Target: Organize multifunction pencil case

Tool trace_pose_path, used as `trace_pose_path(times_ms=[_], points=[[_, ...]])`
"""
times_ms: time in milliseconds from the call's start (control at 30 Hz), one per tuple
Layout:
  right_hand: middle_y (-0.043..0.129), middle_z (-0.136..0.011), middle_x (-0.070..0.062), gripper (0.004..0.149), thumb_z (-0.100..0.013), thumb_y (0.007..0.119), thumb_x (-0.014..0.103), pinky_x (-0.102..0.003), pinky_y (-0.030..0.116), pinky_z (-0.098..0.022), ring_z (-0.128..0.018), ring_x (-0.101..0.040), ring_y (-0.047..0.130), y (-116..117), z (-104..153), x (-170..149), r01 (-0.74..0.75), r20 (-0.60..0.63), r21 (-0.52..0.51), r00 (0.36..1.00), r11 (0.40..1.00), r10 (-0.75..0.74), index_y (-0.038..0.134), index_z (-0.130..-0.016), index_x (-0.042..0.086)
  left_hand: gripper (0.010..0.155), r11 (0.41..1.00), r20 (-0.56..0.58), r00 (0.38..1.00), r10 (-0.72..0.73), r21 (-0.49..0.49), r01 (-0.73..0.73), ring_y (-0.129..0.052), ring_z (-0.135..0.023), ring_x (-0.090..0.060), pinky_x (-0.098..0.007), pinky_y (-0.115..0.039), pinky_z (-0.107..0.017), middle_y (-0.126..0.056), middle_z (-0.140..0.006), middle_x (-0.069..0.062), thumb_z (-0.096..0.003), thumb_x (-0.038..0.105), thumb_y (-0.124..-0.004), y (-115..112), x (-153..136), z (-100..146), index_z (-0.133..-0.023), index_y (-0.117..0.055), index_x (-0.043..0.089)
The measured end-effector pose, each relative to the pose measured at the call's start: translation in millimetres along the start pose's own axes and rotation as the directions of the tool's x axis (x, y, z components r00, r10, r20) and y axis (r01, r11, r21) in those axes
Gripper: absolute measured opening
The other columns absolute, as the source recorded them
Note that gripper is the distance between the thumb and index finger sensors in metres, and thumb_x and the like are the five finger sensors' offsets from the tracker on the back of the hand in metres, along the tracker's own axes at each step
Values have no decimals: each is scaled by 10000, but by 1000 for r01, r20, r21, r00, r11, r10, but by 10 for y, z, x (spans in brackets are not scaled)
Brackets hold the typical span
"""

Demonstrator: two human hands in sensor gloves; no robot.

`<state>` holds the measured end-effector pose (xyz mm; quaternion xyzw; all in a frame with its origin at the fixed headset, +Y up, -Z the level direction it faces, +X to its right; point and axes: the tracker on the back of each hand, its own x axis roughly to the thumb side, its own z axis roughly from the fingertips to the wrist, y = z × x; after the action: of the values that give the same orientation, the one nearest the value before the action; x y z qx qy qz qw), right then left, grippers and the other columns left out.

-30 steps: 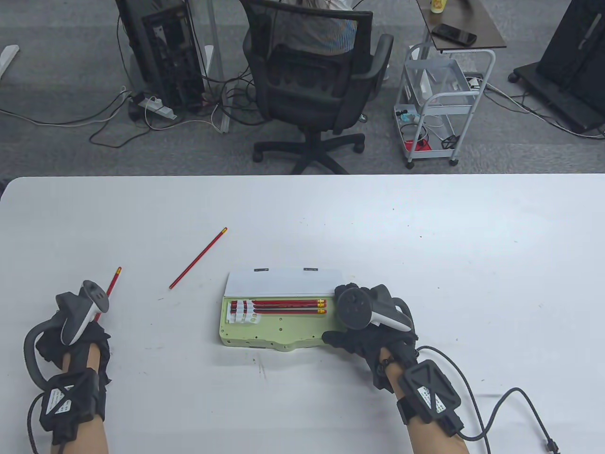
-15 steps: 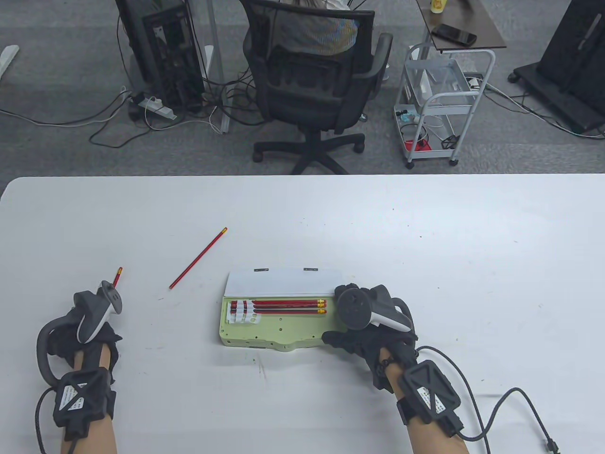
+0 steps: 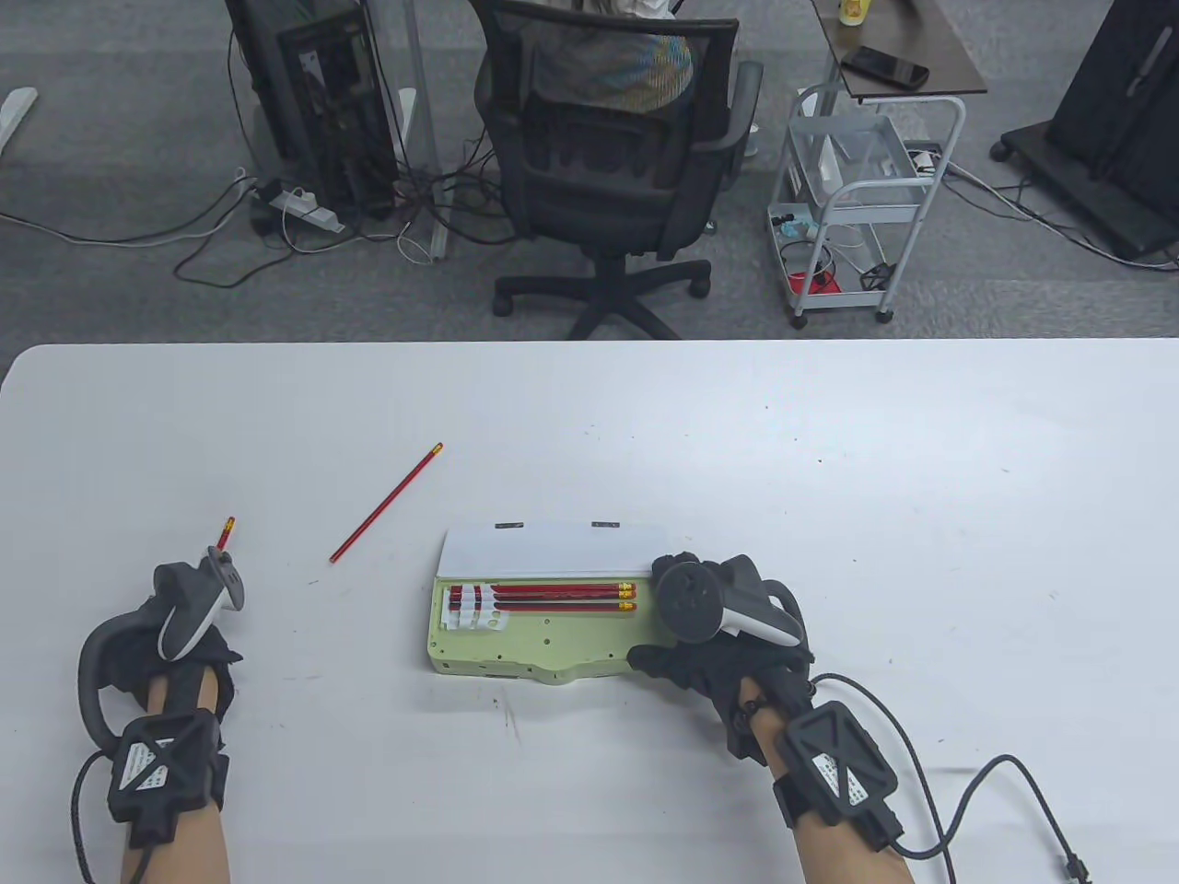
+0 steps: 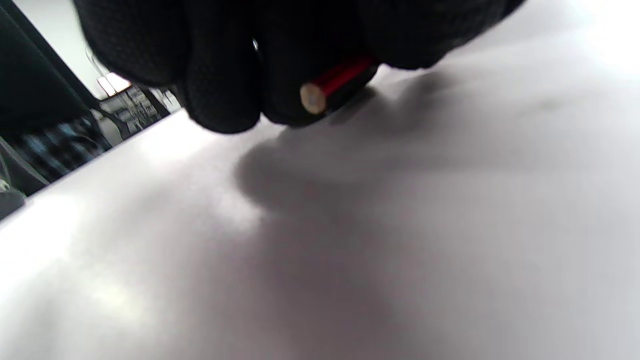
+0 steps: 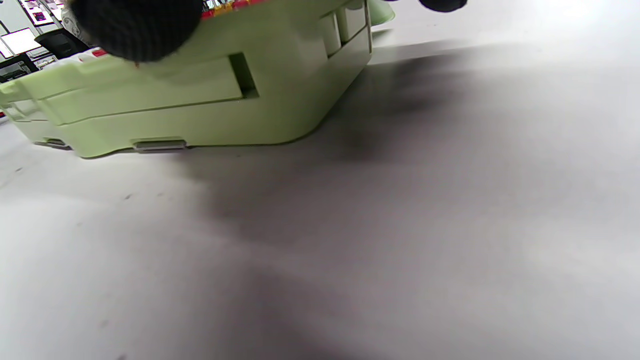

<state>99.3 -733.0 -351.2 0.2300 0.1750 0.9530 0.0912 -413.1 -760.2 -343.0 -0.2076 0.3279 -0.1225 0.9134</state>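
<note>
Between the left hand [image 3: 180, 645] and pencil case [image 3: 543, 635], only a loose pencil [image 3: 386, 504] lies.

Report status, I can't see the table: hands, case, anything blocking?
Left hand grips a pencil. Right hand holds the open case; three pencils inside. One loose pencil on the table, nothing blocking.

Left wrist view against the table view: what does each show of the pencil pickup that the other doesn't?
Only the left wrist view shows the grip: the left hand curls its fingers round a red pencil, whose flat butt end pokes out just above the table.

Only the table view shows the open pencil case with three pencils clipped in, the right hand at its right end, and a loose pencil.

Both show the held pencil and the white table.
</note>
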Motion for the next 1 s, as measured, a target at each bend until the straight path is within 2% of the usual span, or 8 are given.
trace_pose_path(times_ms=[100,233,333,433,500,600,767,1000], points=[[213,-1090,-441,1019,-481,643,556,-740,394,-702,-990,-679,354,1,0,1,0,0,0,1000,1000,0,174,-1108,-96,432,994,33,995,93,52,-94,-832,-867,-414,-667,-677,-634,-845,-886,-84,-497,360,-675,53,-11,68,-896,-707,197],[218,-1089,-441,1020,-482,641,557,-740,393,-702,-991,-680,352,0,-1,3,-2,0,1,1000,1000,2,172,-1108,-97,430,964,142,968,209,138,-228,-901,-836,-428,-657,-737,-595,-888,-918,-119,-504,334,-648,231,48,270,-918,-652,220],[215,-1089,-442,1020,-482,640,557,-739,393,-702,-991,-679,351,0,-1,3,-3,1,2,1000,1000,3,170,-1108,-96,434,928,248,932,265,199,-316,-962,-779,-394,-628,-781,-563,-937,-869,-93,-502,307,-646,381,165,482,-930,-644,230],[211,-1090,-441,1019,-483,639,558,-741,393,-701,-990,-680,351,1,0,4,-4,2,2,1000,1000,4,170,-1108,-97,439,891,364,889,278,248,-380,-956,-759,-357,-606,-780,-566,-907,-855,-63,-501,292,-626,513,319,724,-938,-626,251],[220,-1089,-440,1019,-483,639,559,-742,394,-700,-990,-681,351,2,0,4,-5,2,0,1000,1000,5,171,-1108,-95,442,844,471,832,295,279,-457,-952,-744,-335,-602,-777,-566,-893,-852,-53,-496,284,-617,575,467,928,-937,-625,260],[210,-1092,-441,1019,-482,639,561,-742,395,-700,-989,-680,355,2,3,4,-8,2,-5,1000,1000,8,173,-1109,-93,442,798,595,759,262,308,-518,-961,-703,-299,-587,-784,-559,-899,-825,-34,-485,282,-617,592,672,1178,-926,-645,273],[232,-1094,-439,1017,-483,640,567,-748,409,-696,-986,-685,365,0,8,2,-16,4,-20,1000,1000,16,186,-1113,-90,442,774,746,648,151,319,-547,-989,-633,-250,-560,-815,-532,-932,-777,-10,-471,297,-637,583,901,1471,-909,-697,284],[268,-1097,-438,1002,-482,636,565,-747,446,-695,-976,-688,408,-40,32,31,-49,4,-42,999,998,49,226,-1121,-88,443,766,800,592,102,316,-559,-1002,-607,-236,-551,-827,-521,-951,-756,-11,-470,304,-650,530,941,1541,-906,-718,268]])
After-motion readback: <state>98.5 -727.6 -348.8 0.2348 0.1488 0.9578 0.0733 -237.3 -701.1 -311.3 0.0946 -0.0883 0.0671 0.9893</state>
